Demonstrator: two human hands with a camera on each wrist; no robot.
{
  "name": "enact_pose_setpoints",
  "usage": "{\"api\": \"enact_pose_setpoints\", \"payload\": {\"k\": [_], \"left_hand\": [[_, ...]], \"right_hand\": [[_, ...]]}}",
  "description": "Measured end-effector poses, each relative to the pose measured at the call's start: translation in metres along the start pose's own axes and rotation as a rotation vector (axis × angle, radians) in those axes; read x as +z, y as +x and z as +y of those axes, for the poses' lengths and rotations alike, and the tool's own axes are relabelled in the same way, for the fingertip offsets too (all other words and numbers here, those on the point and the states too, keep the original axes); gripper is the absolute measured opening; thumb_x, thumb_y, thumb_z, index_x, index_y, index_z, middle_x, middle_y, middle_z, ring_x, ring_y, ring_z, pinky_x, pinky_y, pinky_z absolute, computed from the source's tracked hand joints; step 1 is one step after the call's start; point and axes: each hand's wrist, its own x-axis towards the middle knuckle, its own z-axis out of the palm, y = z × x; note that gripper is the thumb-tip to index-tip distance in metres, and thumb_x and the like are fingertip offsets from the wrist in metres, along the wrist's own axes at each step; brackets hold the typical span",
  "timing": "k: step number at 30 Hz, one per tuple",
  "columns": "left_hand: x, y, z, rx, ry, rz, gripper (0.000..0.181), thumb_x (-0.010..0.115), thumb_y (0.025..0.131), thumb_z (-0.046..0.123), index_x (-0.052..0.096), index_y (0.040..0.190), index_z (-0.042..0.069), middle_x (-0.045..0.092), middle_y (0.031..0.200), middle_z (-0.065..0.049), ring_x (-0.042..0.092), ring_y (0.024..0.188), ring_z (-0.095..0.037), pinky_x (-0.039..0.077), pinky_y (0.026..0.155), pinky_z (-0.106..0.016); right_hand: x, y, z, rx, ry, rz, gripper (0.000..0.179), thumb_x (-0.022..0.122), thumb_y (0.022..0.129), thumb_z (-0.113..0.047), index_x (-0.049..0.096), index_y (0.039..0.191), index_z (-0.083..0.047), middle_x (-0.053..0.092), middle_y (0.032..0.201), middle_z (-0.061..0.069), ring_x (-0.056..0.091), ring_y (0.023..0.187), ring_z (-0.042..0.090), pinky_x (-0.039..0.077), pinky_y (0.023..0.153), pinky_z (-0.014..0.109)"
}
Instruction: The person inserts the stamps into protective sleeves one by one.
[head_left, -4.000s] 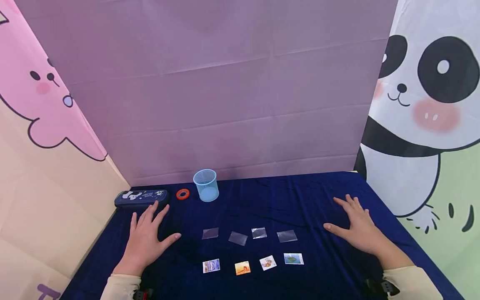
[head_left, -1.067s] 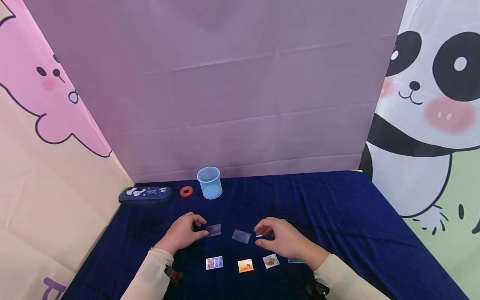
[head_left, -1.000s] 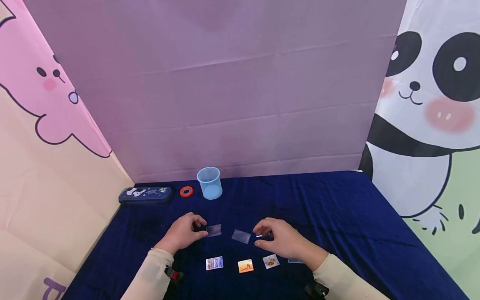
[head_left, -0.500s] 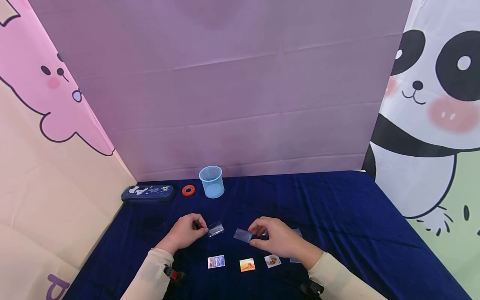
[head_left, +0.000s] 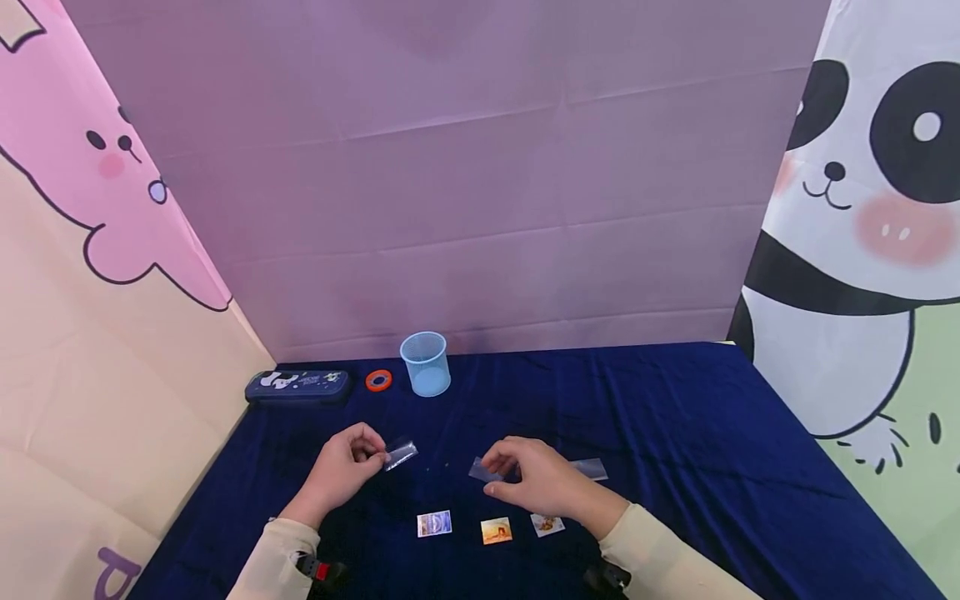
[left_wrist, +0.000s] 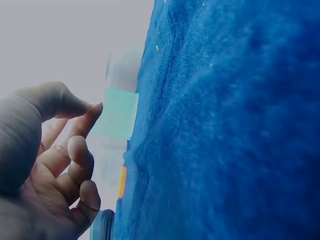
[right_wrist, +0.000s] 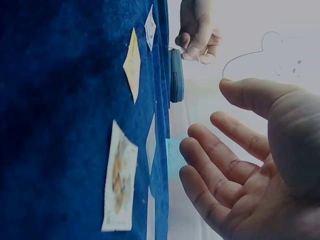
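My left hand (head_left: 339,468) pinches a small clear plastic sleeve (head_left: 402,455) by its edge between thumb and forefinger, lifted off the cloth. In the left wrist view the fingertips meet, though the sleeve barely shows. My right hand (head_left: 536,477) hovers palm inward with fingers loosely bent and nothing in them. It partly covers a second sleeve (head_left: 482,470); another sleeve (head_left: 591,469) shows behind it. Nearer me lie small stamp-like picture cards: a purple one (head_left: 434,523), an orange one (head_left: 496,531) and a white one (head_left: 547,525), partly covered by the right wrist.
A blue mesh bin (head_left: 426,365) stands at the back of the dark blue cloth (head_left: 660,400). Left of it are a red-orange tape roll (head_left: 378,380) and a navy pencil case (head_left: 297,387). Printed curtains close off the back and both sides.
Both hands came inward from the table's sides. The left hand took hold of the leftmost sleeve, raised it and drew it left. The right hand drifted left over the sleeves, covering the fourth card.
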Motion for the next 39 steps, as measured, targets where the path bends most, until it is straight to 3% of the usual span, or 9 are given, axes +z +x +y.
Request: {"api": "enact_pose_setpoints", "payload": {"k": [5, 13, 21, 26, 34, 39], "left_hand": [[-0.004, -0.008, -0.002, -0.005, -0.026, 0.012, 0.018, 0.078, 0.092, 0.002, 0.074, 0.105, 0.013, 0.071, 0.086, 0.003, 0.053, 0.064, -0.017, 0.043, 0.058, -0.027], [-0.006, -0.016, -0.011, 0.026, -0.030, 0.052, 0.003, 0.079, 0.095, 0.012, 0.078, 0.098, 0.010, 0.071, 0.087, 0.003, 0.052, 0.063, -0.015, 0.042, 0.057, -0.027], [-0.011, -0.019, -0.019, 0.020, -0.042, 0.065, 0.004, 0.078, 0.096, 0.017, 0.075, 0.093, 0.016, 0.069, 0.086, 0.002, 0.056, 0.068, -0.016, 0.044, 0.062, -0.028], [-0.014, -0.020, -0.027, 0.019, -0.088, 0.073, 0.004, 0.078, 0.096, 0.017, 0.075, 0.094, 0.015, 0.074, 0.089, -0.001, 0.061, 0.075, -0.016, 0.048, 0.069, -0.027], [-0.020, -0.021, -0.035, 0.007, -0.120, 0.124, 0.005, 0.078, 0.097, 0.015, 0.075, 0.095, 0.011, 0.076, 0.089, -0.005, 0.060, 0.073, -0.017, 0.046, 0.067, -0.026], [-0.021, -0.021, -0.036, -0.001, -0.146, 0.146, 0.006, 0.078, 0.097, 0.016, 0.075, 0.098, 0.010, 0.075, 0.088, -0.007, 0.058, 0.070, -0.016, 0.044, 0.064, -0.026]], "right_hand": [[0.003, 0.004, -0.003, -0.014, 0.004, -0.006, 0.024, 0.076, 0.098, -0.027, 0.071, 0.118, -0.015, 0.070, 0.113, -0.001, 0.068, 0.103, 0.018, 0.057, 0.088, 0.045], [0.011, 0.011, -0.007, -0.029, 0.010, -0.027, 0.024, 0.077, 0.098, -0.028, 0.071, 0.117, -0.015, 0.070, 0.112, 0.000, 0.067, 0.102, 0.017, 0.057, 0.087, 0.040], [0.023, 0.020, -0.014, -0.014, 0.006, -0.089, 0.029, 0.079, 0.096, -0.031, 0.072, 0.120, -0.016, 0.070, 0.111, -0.004, 0.065, 0.095, 0.009, 0.055, 0.084, 0.030], [0.032, 0.024, -0.020, 0.004, -0.025, -0.113, 0.030, 0.082, 0.093, -0.033, 0.074, 0.118, -0.018, 0.069, 0.106, -0.009, 0.063, 0.088, 0.005, 0.054, 0.083, 0.029], [0.048, 0.034, -0.026, -0.026, -0.099, -0.129, 0.027, 0.086, 0.088, -0.028, 0.077, 0.111, -0.017, 0.068, 0.096, -0.011, 0.059, 0.078, 0.002, 0.051, 0.076, 0.025], [0.055, 0.037, -0.032, 0.008, -0.179, -0.142, 0.024, 0.088, 0.085, -0.029, 0.078, 0.106, -0.021, 0.065, 0.085, -0.018, 0.056, 0.079, 0.001, 0.048, 0.089, 0.032]]}}
